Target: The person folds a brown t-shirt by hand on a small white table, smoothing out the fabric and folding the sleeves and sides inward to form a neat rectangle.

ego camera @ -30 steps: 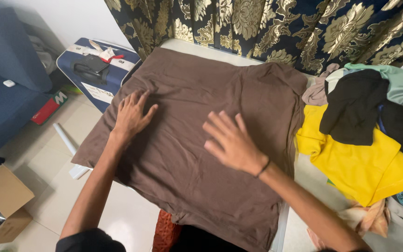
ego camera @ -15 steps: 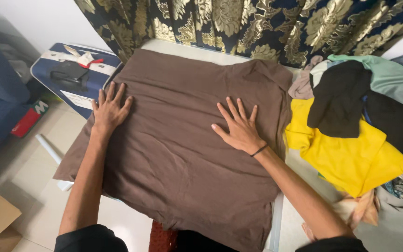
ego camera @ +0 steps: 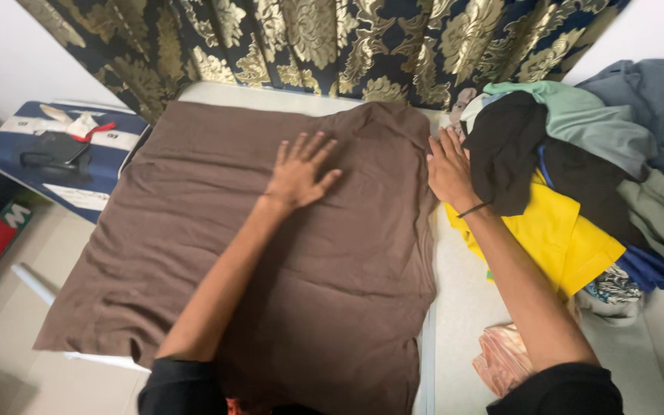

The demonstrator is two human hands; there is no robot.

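Note:
A brown shirt [ego camera: 194,230] lies spread flat over a white table [ego camera: 455,307], hanging off its left and near edges. My left hand [ego camera: 300,170] rests flat on the shirt's upper middle, fingers spread. Over at the shirt's right edge near the top, my right hand [ego camera: 447,165] lies flat with its fingers pointing away from me, a thin black band on the wrist. It touches the edge of the clothes pile beside it. Neither hand grips anything.
A pile of clothes sits at the right: a black garment [ego camera: 509,150], a yellow shirt [ego camera: 559,230], pale green and grey-blue pieces [ego camera: 616,115]. A dark blue and gold curtain [ego camera: 309,38] hangs behind. A blue suitcase [ego camera: 63,150] stands at the left on the tiled floor.
My left hand slid from the shirt's left edge to its upper middle. My right hand moved from the middle to the shirt's right edge. The view shifted right.

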